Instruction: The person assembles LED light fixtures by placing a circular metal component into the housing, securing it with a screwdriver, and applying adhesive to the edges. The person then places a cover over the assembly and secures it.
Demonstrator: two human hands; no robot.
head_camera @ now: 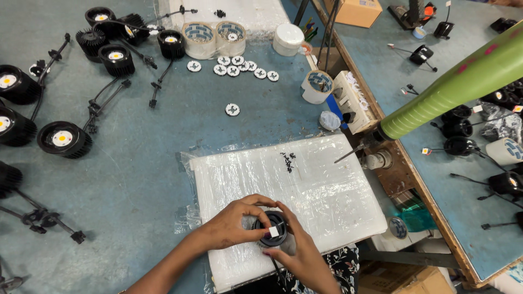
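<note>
Grey-blue and scuffed, the tabletop (163, 141) carries a plastic-wrapped white foam pad (305, 185) at its near edge, and on that pad's near part sits a round black lamp housing (272, 228) with a small white square at its centre. The left hand (234, 224) is closed around the housing's left side, fingers curled over its rim, while the right hand (297, 247) grips it from the right and below, thumb and fingertips pressed to the ring. A small heap of black screws (289, 161) lies farther up the pad, well apart from both hands. Beyond the pad, a single white round disc (232, 109) rests on the bare surface, with a row of similar discs (239, 66) near two rolls of tape (212, 38) at the far side. Finished black lamp housings with yellow centres (64, 139) and trailing cables spread along the left. To the right, a green cylindrical tool (457, 87) hangs slanting over a gap, and a second bench (436, 163) holds more black lamp parts.
</note>
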